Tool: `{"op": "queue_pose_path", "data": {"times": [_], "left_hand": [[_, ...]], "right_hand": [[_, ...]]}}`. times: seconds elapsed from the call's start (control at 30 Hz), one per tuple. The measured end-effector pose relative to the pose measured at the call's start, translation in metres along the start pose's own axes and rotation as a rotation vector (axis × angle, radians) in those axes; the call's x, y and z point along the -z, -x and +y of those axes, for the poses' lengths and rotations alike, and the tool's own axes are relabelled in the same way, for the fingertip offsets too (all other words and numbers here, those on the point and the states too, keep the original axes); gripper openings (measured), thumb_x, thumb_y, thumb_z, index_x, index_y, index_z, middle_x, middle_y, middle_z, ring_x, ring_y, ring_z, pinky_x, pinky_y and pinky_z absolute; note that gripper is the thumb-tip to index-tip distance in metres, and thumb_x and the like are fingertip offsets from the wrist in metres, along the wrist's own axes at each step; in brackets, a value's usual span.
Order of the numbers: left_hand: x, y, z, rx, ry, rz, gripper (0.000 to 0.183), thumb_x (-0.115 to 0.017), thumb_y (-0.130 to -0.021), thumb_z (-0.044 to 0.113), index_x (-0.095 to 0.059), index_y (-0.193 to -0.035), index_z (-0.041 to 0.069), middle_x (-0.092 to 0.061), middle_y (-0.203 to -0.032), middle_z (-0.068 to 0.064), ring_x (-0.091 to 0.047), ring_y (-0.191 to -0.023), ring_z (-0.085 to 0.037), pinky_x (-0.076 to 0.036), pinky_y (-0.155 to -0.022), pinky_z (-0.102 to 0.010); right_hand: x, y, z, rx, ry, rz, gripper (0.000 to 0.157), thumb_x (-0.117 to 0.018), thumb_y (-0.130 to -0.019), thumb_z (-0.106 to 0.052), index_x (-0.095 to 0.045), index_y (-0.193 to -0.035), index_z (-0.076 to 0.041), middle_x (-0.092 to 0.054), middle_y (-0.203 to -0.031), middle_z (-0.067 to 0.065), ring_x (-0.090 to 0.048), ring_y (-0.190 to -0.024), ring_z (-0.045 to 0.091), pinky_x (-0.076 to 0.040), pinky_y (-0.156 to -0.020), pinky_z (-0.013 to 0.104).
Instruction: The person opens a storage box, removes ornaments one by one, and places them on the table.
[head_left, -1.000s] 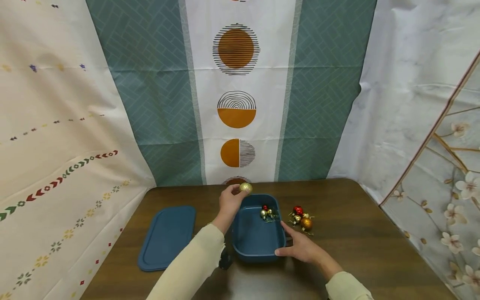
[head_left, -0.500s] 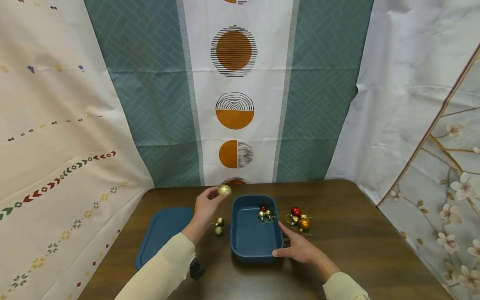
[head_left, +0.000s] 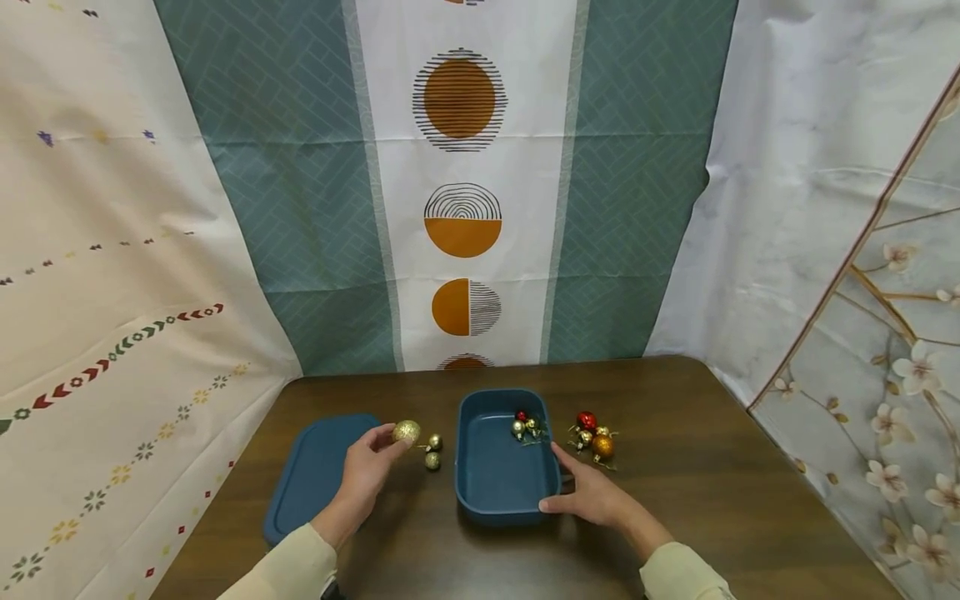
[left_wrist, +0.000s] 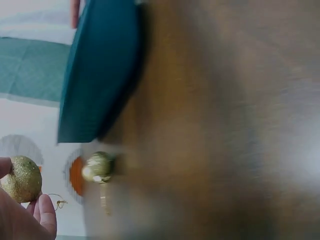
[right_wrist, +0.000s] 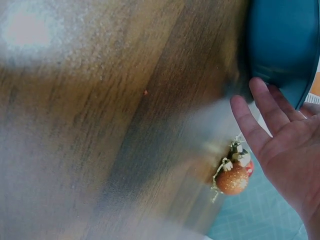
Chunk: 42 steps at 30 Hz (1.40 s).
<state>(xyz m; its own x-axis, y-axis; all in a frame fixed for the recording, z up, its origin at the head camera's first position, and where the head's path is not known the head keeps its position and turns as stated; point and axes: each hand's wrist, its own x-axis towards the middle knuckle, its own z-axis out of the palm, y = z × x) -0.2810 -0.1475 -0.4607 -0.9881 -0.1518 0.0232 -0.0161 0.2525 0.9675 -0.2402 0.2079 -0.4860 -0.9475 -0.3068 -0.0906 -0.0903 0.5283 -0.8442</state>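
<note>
My left hand (head_left: 365,469) pinches a large glittery gold Christmas bauble (head_left: 407,432) between thumb and fingers, left of the blue box. In the left wrist view, a thin gold loop hangs by the bauble (left_wrist: 22,180). Just to its right, two small gold baubles (head_left: 433,460) lie on the table. The open blue box (head_left: 508,483) has a small red bauble and two small gold ones (head_left: 518,428) at its far right. My right hand (head_left: 596,497) touches the box's right side with spread, nearly straight fingers (right_wrist: 270,107), its thumb at the front corner.
A blue lid (head_left: 315,475) lies flat at the left of the wooden table (head_left: 675,500). Right of the box sits a cluster of red, gold and orange baubles (head_left: 602,446). Patterned cloths hang behind and at both sides.
My left hand has carried the large gold bauble from above the box's far left edge leftward and lower, beside the small gold baubles. My right hand has stayed at the box.
</note>
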Motion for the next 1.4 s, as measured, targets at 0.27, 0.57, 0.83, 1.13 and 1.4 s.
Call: {"op": "queue_pose_path", "data": {"times": [0.27,0.57,0.83,1.13,1.4], "left_hand": [[-0.01,0.018,-0.03,0.012,-0.038,0.001,0.048,-0.077,-0.085,0.013,-0.06,-0.125,-0.007,-0.065,-0.109,-0.017,-0.06,-0.099,-0.026,-0.052,-0.071,-0.032],[-0.022,0.024,-0.043,0.007,-0.039,-0.026,0.048,-0.079,-0.082,0.011,-0.06,-0.121,-0.011,-0.064,-0.102,-0.018,-0.061,-0.087,-0.021,-0.054,-0.068,-0.032],[-0.03,0.025,-0.048,-0.005,-0.053,-0.026,0.045,-0.08,-0.079,0.006,-0.062,-0.115,-0.013,-0.064,-0.092,-0.013,-0.059,-0.079,-0.017,-0.053,-0.064,-0.03],[-0.034,0.023,-0.05,0.002,-0.035,-0.032,0.045,-0.08,-0.077,0.004,-0.061,-0.114,-0.014,-0.063,-0.091,-0.014,-0.059,-0.078,-0.017,-0.052,-0.064,-0.028],[-0.034,0.02,-0.052,0.037,-0.014,-0.018,0.047,-0.081,-0.076,0.005,-0.061,-0.114,-0.013,-0.063,-0.094,-0.015,-0.058,-0.078,-0.017,-0.05,-0.06,-0.028]], "right_hand": [[0.002,0.001,0.001,0.008,-0.002,0.006,0.102,-0.082,-0.083,-0.031,-0.02,-0.158,-0.003,-0.049,-0.14,0.029,-0.06,-0.116,0.037,-0.042,-0.1,0.059],[0.001,0.002,0.001,-0.003,-0.002,0.005,0.101,-0.081,-0.084,-0.032,-0.019,-0.158,-0.003,-0.046,-0.142,0.029,-0.06,-0.116,0.038,-0.041,-0.1,0.06],[-0.001,0.003,0.002,-0.012,-0.011,0.002,0.101,-0.081,-0.084,-0.032,-0.018,-0.158,-0.003,-0.045,-0.143,0.031,-0.061,-0.114,0.039,-0.042,-0.099,0.06],[-0.001,0.002,0.002,0.004,-0.029,-0.009,0.101,-0.08,-0.085,-0.031,-0.017,-0.158,-0.002,-0.044,-0.142,0.032,-0.062,-0.112,0.039,-0.044,-0.097,0.059],[-0.002,0.001,0.001,0.0,-0.034,-0.013,0.101,-0.08,-0.085,-0.031,-0.017,-0.158,-0.002,-0.045,-0.142,0.033,-0.062,-0.111,0.039,-0.046,-0.096,0.058]]}}
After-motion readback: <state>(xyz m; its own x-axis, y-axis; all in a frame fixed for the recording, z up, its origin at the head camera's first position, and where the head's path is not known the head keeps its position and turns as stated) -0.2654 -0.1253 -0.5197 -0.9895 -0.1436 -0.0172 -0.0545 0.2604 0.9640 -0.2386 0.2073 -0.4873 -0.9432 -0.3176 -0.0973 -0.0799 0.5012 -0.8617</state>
